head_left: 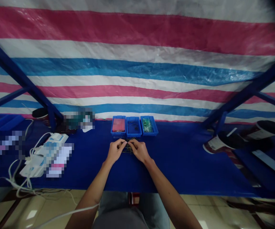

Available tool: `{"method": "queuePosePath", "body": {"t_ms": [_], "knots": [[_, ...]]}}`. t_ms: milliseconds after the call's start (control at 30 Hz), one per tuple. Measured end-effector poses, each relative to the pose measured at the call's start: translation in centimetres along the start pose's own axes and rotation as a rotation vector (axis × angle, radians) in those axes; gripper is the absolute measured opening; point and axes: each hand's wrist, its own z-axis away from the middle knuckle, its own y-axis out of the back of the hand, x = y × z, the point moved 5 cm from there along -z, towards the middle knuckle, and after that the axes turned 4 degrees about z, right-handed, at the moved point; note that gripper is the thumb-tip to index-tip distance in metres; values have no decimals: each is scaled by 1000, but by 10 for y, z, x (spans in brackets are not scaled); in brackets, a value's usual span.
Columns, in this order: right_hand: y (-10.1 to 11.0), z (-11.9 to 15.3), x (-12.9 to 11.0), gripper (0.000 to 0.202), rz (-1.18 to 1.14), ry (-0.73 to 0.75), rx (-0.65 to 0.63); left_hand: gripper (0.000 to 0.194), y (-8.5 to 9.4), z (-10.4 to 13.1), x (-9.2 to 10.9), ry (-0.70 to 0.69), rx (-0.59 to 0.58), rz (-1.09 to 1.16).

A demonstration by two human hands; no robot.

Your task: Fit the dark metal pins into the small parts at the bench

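My left hand (pixel 116 150) and my right hand (pixel 139 150) meet almost tip to tip over the blue table, each closed in a pinch. Whatever sits between the fingertips is too small to make out. Under and between the hands lies a loose pile of thin dark and yellowish pieces (pixel 129 149), like short wires or pins. Just behind it stand three small blue bins in a row. The left bin (pixel 118 134) holds a pink-red block or stack, the middle bin (pixel 134 135) a few thin dark pieces, and the right bin (pixel 150 133) green and clear small items.
On the left lie a white power strip (pixel 44 154) and tangled white cables (pixel 18 187). Tubs with dark tops, one of them a labelled tub (pixel 215 144), stand at the right. Blue frame bars (pixel 242 92) slant up on both sides before a striped sheet (pixel 137 70).
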Motion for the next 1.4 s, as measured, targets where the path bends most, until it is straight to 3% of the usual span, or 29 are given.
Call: {"method": "queuePosePath", "body": {"t_ms": [533, 1400], "knots": [[-1, 1, 0, 27, 34, 52, -43, 35, 1, 3, -4, 23, 47, -62], [0, 0, 2, 23, 180, 90, -95, 35, 0, 4, -1, -34, 24, -63]]}}
